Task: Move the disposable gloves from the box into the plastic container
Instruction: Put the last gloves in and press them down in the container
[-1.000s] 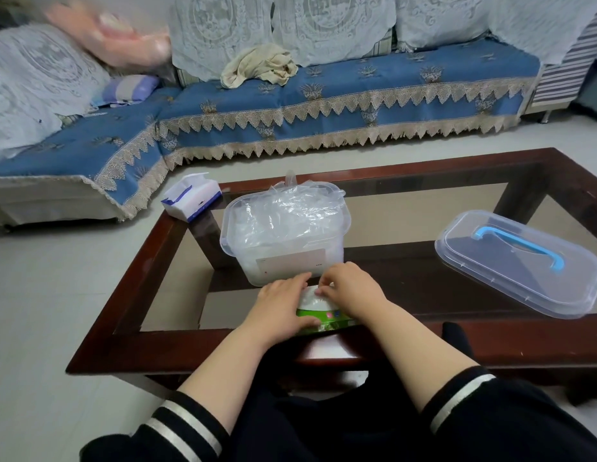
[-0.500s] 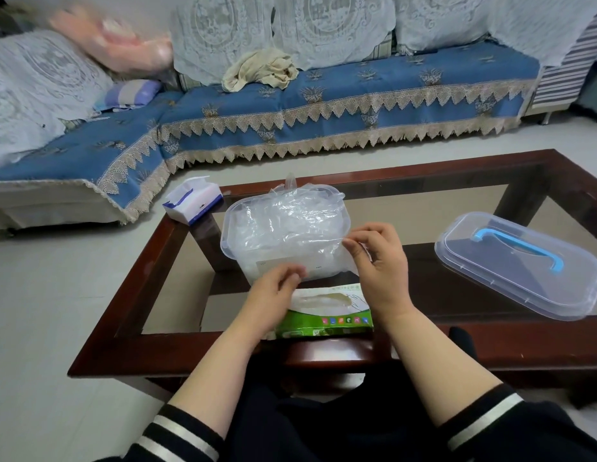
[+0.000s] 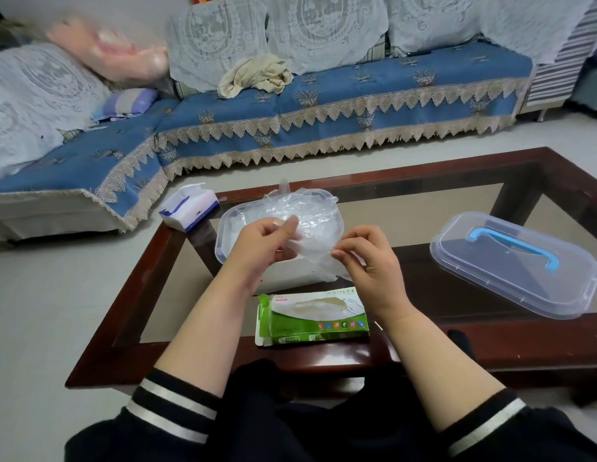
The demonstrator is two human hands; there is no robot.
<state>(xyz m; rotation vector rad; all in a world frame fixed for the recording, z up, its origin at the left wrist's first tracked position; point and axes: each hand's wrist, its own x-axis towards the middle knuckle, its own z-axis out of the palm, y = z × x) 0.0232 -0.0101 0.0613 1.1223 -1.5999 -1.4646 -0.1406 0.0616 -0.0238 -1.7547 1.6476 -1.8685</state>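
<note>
A green and white glove box (image 3: 312, 319) lies flat near the front edge of the glass coffee table (image 3: 537, 168). Behind it stands the clear plastic container (image 3: 223, 235), heaped with crumpled clear gloves (image 3: 310, 208). Between box and container, my left hand (image 3: 262, 245) and my right hand (image 3: 370, 261) hold one clear disposable glove (image 3: 312, 251) stretched between them, each pinching an edge of it, just in front of the container's rim.
The container's clear lid (image 3: 514, 265) with a blue handle lies on the table at the right. A white and blue tissue pack (image 3: 189, 206) sits at the table's far left corner. A blue-covered sofa (image 3: 324, 108) runs behind.
Both hands rose from the glove box toward the container, drawing a clear glove out with them. The box is now uncovered on the table.
</note>
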